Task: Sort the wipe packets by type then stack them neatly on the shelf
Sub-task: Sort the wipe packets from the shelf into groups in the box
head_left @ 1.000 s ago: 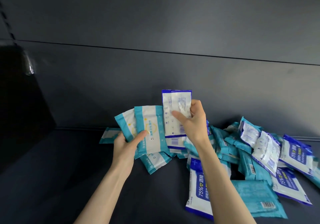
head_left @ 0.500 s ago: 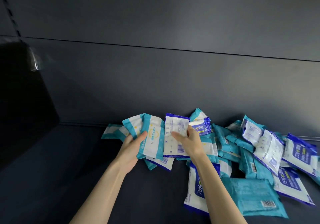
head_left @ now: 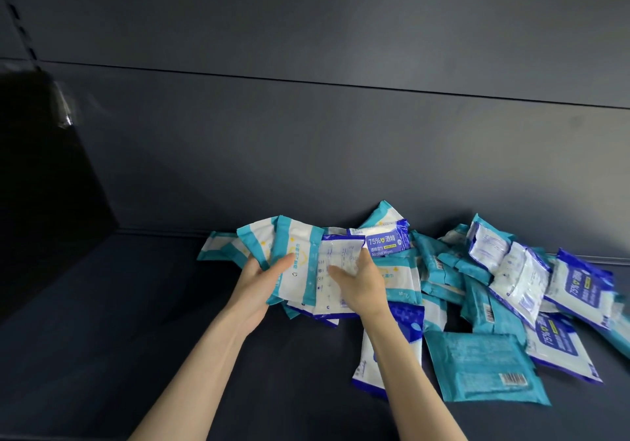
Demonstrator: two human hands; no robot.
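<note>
Shelf (head_left: 136, 338) dark, matte — left hand (head_left: 254, 290) grips teal packets (head_left: 300, 246), right hand (head_left: 361, 287) pinches blue-edged packet (head_left: 337, 256).

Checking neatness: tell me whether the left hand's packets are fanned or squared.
Fanned: the left hand grips teal packets whose top edges splay apart, unaligned.

Dim, even light leaves the dark grey matte shelf (head_left: 136, 355) and its grey back panel (head_left: 306, 151) murky, the white, teal and blue plastic wipe packets (head_left: 477, 365) standing out bright, a small glare on the glossy black side panel (head_left: 64, 117), the back panel's seam bowed by the wide lens, and the packets at the far right edge softly blurred.
</note>
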